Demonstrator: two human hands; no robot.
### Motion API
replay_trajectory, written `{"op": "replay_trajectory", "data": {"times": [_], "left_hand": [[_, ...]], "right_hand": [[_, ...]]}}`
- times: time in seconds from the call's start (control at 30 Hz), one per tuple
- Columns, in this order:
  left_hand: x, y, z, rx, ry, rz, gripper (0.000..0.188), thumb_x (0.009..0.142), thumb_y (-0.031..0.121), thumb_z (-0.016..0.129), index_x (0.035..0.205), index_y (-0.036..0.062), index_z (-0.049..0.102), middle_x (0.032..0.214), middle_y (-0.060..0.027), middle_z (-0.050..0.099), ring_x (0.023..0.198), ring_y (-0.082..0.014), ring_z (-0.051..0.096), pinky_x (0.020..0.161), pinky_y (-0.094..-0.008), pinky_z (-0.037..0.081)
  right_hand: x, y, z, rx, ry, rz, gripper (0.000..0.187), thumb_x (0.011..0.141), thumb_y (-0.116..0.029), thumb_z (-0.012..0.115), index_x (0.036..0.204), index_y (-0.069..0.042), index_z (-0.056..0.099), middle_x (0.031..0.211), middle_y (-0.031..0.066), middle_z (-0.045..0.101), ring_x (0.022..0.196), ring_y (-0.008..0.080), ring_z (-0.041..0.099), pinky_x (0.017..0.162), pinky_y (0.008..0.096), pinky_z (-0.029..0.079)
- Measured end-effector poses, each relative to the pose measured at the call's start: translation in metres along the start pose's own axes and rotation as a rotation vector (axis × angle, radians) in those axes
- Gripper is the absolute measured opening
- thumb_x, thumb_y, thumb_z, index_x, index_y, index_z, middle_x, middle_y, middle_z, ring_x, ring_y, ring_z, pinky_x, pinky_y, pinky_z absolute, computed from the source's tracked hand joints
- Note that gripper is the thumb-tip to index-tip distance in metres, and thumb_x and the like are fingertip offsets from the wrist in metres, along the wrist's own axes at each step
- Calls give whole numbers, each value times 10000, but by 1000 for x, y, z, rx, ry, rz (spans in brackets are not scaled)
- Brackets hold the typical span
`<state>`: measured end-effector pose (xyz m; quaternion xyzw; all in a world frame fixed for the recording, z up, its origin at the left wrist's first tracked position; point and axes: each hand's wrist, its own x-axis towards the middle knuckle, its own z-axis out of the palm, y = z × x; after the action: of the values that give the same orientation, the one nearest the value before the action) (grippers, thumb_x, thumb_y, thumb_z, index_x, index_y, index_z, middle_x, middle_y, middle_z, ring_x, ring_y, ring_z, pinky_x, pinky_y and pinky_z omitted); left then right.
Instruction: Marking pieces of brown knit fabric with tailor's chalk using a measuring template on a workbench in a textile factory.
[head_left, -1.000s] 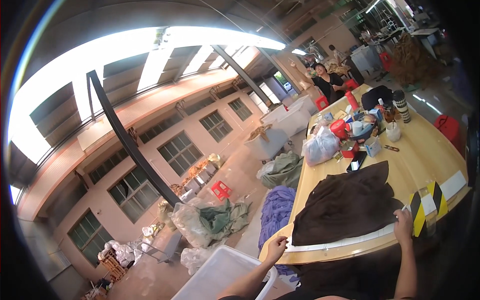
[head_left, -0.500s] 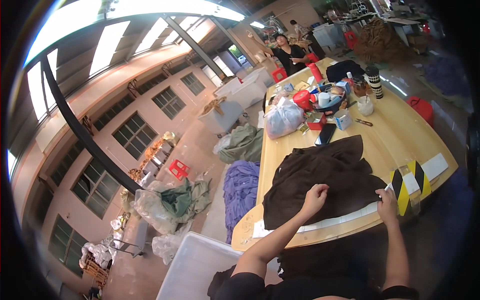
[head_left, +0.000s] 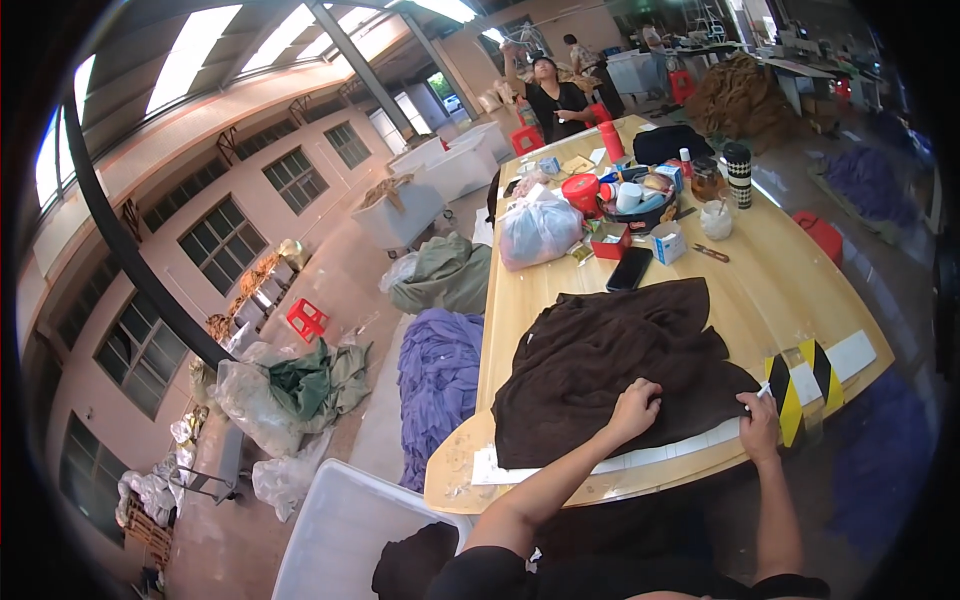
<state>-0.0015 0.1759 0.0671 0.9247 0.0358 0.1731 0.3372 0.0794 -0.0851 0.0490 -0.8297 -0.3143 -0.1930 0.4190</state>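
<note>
A dark brown garment [head_left: 610,355] lies spread on the near end of the wooden table, loosely rumpled. My left hand [head_left: 636,412] is over its near part, fingers curled in; whether cloth is pinched in them I cannot tell. At the garment's right corner, my right hand [head_left: 759,424] grips a slim white stick [head_left: 764,389], like a pen or marker. A white paper strip [head_left: 650,449] runs along the table's near edge, partly under the cloth. Yellow-and-black striped tape [head_left: 783,400] crosses it beside my right hand.
Farther up the table are a black phone [head_left: 629,269], thread snips [head_left: 711,253], a filled plastic bag [head_left: 540,229] and a basket of supplies [head_left: 640,212]. A white bin [head_left: 318,530] stands at the near left, purple cloth [head_left: 436,375] beside the table. A person [head_left: 553,105] is at the far end.
The view has shifted, so the table appears farther left. Both hands stay near the same parts of the garment, the right still gripping the white stick.
</note>
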Motion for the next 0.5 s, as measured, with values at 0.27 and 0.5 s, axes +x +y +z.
{"op": "replay_trajectory", "data": {"times": [0.27,0.5], "left_hand": [[-2,-5,-5,-27,-35,-50,209,768,111,594,957,24,615,981,-147,571,958,-326,550,822,-399,450],[-6,-6,-2,-51,-35,-36,222,772,120,596,972,27,616,1000,-153,570,962,-331,554,822,-400,454]], "right_hand": [[3,-4,5,-28,19,-28,310,644,78,509,916,-48,586,842,150,561,809,358,511,726,428,425],[-2,-2,4,-41,28,-24,304,645,73,507,912,-49,587,846,148,564,813,356,515,729,429,425]]}}
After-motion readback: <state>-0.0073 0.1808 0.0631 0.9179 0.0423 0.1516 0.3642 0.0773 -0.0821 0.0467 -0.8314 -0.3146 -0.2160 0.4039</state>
